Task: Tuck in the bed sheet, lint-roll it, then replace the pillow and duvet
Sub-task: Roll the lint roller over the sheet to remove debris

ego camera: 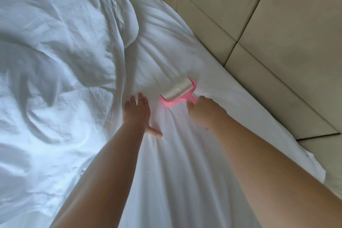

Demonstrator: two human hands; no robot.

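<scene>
1 pink lint roller (178,91) on bed sheet (185,163), gripped by right hand (205,112); left hand (137,111) flat just beside, fingers straight; 1 duvet (55,61) left of roller.

Pink lint roller (178,90) lies on wrinkled white sheet (185,153), duvet (55,61) apparently bunched beside.

No text — seemingly none legible.
</scene>
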